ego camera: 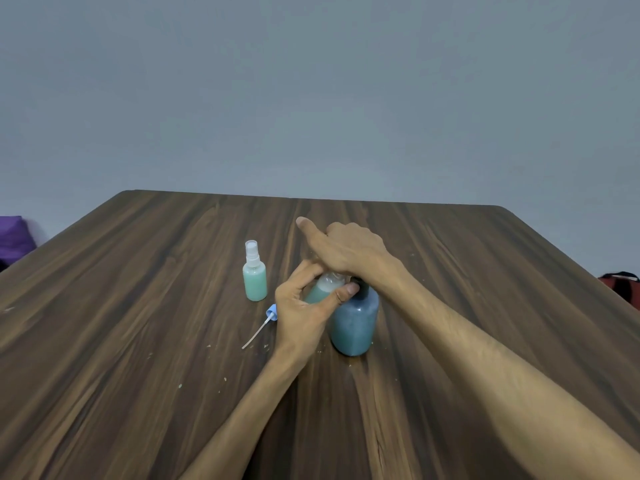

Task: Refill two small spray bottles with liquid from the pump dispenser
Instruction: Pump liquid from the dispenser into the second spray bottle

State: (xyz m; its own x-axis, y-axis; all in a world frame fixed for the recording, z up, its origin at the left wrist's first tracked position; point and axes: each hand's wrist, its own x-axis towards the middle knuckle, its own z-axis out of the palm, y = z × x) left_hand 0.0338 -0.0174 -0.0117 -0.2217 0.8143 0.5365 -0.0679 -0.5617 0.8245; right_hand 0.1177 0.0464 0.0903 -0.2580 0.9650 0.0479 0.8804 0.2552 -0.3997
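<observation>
A round blue pump dispenser (354, 322) stands mid-table. My right hand (349, 251) lies flat on its black pump head, index finger stretched out to the left. My left hand (304, 313) grips an uncapped small spray bottle (323, 289), half full of green liquid, tilted under the pump spout. A second small spray bottle (255, 273), capped and nearly full of green liquid, stands upright to the left. A blue spray cap with its white dip tube (261, 325) lies on the table beside my left hand.
The dark wooden table (138, 341) carries a few small crumbs near its middle. A purple object (12, 239) sits past the left edge and a red object (623, 282) past the right edge. A grey wall is behind.
</observation>
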